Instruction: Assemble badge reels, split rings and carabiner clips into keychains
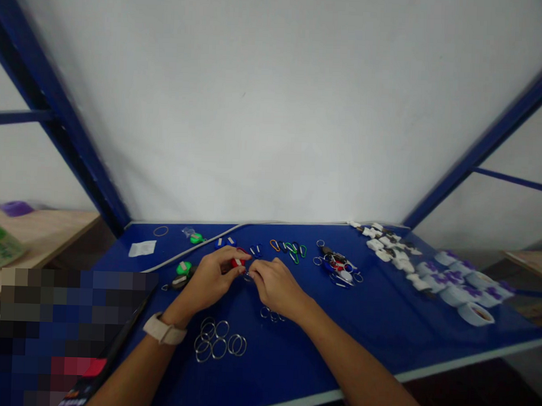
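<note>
My left hand is closed, with thumb and fingers around a red badge reel. Close beside it, my right hand pinches at the reel's near side; a small shiny metal piece shows by its fingertips, too small to make out. Several large split rings lie in front of my hands, with smaller rings below my right hand. Green and dark reels are left of my left hand. Blue reels lie behind it. Coloured carabiners are spread beyond my right hand.
A pile of reels, rings and clips lies right of centre. White wrapped pieces and white rolls with purple fill the right side. A white cable crosses the blue table. Blue posts flank the wall.
</note>
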